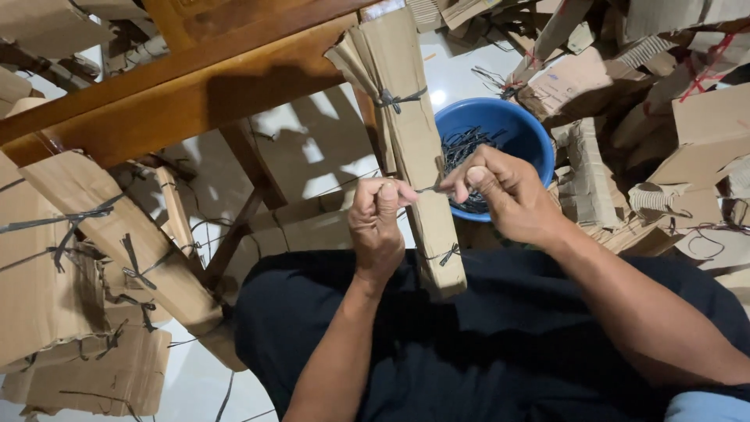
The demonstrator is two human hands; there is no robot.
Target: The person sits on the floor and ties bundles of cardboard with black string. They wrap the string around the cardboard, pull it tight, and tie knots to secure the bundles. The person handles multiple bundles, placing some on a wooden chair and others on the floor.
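Head view: both hands, left hand and right hand, pinch a dark tie strip across the cardboard bundle between them.

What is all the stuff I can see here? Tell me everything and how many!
Cardboard bundle: one, brown, upright in the middle, tied with dark string in two places, its lower end at the person's lap.
Dark string: one strand, pulled tight between both hands across the bundle.
Bowl: one, blue, on the floor behind the bundle, holding more dark strings.
Tied cardboard bundles: several, brown, lying at the left.
Loose cardboard scraps: many, brown, heaped at the right.
Wooden frame: one, brown, across the top left.
Floor: white, glossy.
Left hand: grip closed on the string's left end.
Right hand: grip closed on the string's right end.
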